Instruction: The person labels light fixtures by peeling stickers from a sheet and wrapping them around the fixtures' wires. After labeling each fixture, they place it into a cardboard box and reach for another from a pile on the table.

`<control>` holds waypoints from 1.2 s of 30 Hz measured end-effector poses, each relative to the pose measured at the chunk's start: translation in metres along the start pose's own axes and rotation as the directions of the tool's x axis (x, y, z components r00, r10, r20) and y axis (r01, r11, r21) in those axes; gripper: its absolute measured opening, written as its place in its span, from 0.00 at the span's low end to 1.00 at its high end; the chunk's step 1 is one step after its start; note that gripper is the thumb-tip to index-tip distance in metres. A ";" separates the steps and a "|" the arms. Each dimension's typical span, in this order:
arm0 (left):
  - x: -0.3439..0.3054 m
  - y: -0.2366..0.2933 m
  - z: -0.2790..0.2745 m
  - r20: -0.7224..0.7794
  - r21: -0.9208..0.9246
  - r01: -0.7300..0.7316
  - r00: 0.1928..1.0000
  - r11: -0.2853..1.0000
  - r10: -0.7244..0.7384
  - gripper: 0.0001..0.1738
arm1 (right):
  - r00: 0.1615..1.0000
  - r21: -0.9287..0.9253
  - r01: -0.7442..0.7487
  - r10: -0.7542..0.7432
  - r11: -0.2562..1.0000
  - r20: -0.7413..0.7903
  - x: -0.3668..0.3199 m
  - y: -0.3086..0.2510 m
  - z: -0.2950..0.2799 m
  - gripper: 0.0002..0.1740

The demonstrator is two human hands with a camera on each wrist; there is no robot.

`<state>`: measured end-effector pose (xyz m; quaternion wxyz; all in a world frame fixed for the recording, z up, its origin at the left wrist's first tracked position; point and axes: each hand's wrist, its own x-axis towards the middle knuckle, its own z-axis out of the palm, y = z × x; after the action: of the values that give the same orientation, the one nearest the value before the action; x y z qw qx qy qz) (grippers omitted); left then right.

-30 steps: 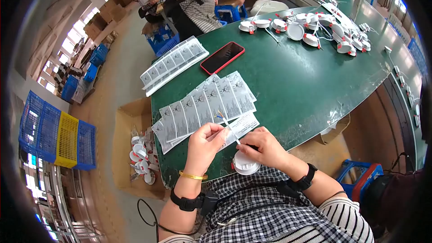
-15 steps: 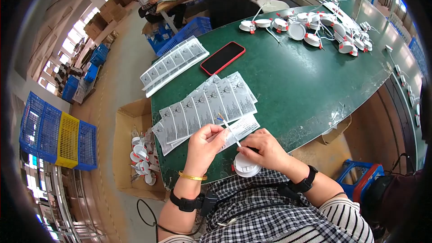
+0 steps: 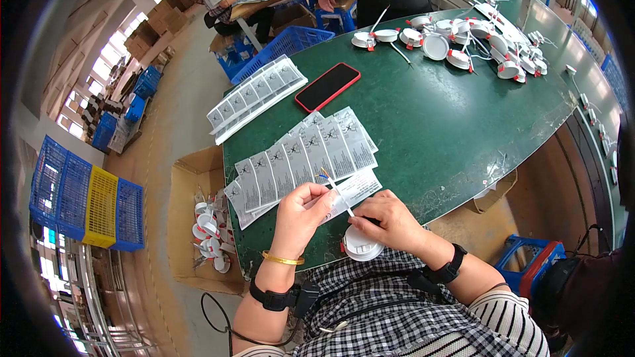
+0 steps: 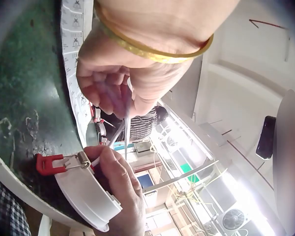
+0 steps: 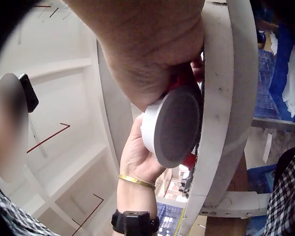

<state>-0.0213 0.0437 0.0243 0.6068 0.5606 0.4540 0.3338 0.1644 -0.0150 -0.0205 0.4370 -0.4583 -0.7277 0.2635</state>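
Note:
Over the near edge of the green table, my left hand [image 3: 303,217] pinches a white cable [image 3: 342,200] between thumb and fingers. Coloured wire ends [image 3: 323,173] stick out past those fingertips. My right hand [image 3: 391,219] grips the same cable lower down, close to a round white downlight [image 3: 362,243]. A red spring clip [image 4: 51,164] shows at the lamp's side in the left wrist view, while the right wrist view catches its flat round face [image 5: 178,127]. Printed label sheets [image 3: 297,152] lie fanned out beyond the hands, one white label [image 3: 360,185] just behind the cable.
A red-edged phone [image 3: 328,86] and another label stack [image 3: 254,98] lie further back. Many downlights [image 3: 435,46] are heaped at the far right. Left of the table, a cardboard box [image 3: 187,225] holds more lamps. Other people [image 3: 228,0] are beyond the table.
Both hands keep their hold on the cable and have hardly moved; the downlight sits slightly lower. In the background, a standing person has moved right, uncovering a blue basket.

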 end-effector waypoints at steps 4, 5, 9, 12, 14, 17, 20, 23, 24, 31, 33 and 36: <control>0.000 -0.001 0.000 -0.002 -0.013 -0.005 1.000 1.000 0.005 0.09 | 1.000 0.006 0.007 -0.007 1.000 -0.004 -0.001 0.001 0.000 0.07; 0.001 -0.002 0.000 -0.003 -0.013 -0.006 1.000 1.000 0.006 0.09 | 1.000 0.006 0.007 -0.007 1.000 -0.006 -0.001 0.001 0.000 0.07; 0.001 -0.004 0.001 -0.003 -0.037 0.000 1.000 0.999 0.000 0.09 | 1.000 0.006 -0.003 0.003 1.000 0.003 -0.001 0.000 -0.001 0.07; 0.001 -0.001 0.002 -0.010 0.014 0.020 1.000 1.000 -0.020 0.10 | 1.000 0.003 -0.003 0.003 1.000 0.005 -0.001 0.000 0.000 0.07; 0.001 -0.001 0.003 -0.015 0.043 0.002 1.000 0.999 -0.002 0.10 | 1.000 0.002 0.001 -0.001 1.000 0.002 -0.001 0.001 0.000 0.07; 0.001 0.000 0.004 -0.015 0.091 -0.023 1.000 0.996 0.024 0.12 | 1.000 0.002 0.010 -0.010 1.000 0.001 -0.001 0.002 0.000 0.07; 0.000 0.001 0.004 -0.008 0.107 -0.027 1.000 0.994 0.028 0.13 | 1.000 0.006 0.015 -0.015 1.000 -0.006 -0.002 0.003 0.001 0.07; 0.000 0.004 0.005 -0.008 0.104 -0.007 1.000 0.995 0.008 0.14 | 1.000 0.006 0.013 -0.013 1.000 0.000 -0.002 0.003 0.000 0.07; -0.001 0.005 0.006 -0.013 0.105 0.010 1.000 0.994 -0.009 0.14 | 1.000 0.007 0.014 -0.014 1.000 0.000 -0.002 0.004 0.000 0.07; -0.001 0.002 0.005 0.001 0.030 0.040 0.999 0.999 -0.040 0.10 | 1.000 0.012 0.002 -0.001 1.000 -0.002 -0.002 0.001 -0.001 0.07; -0.001 -0.001 0.004 -0.018 0.013 -0.045 0.999 0.999 0.045 0.07 | 1.000 0.003 0.001 -0.001 1.000 0.003 -0.002 0.002 0.000 0.07; -0.001 -0.001 0.003 -0.013 0.044 -0.048 0.999 0.998 0.048 0.08 | 1.000 -0.006 0.003 -0.003 1.000 0.010 -0.002 0.002 -0.001 0.07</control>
<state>-0.0194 0.0416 0.0233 0.5829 0.5822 0.4519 0.3421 0.1664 -0.0160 -0.0229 0.4322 -0.4570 -0.7316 0.2629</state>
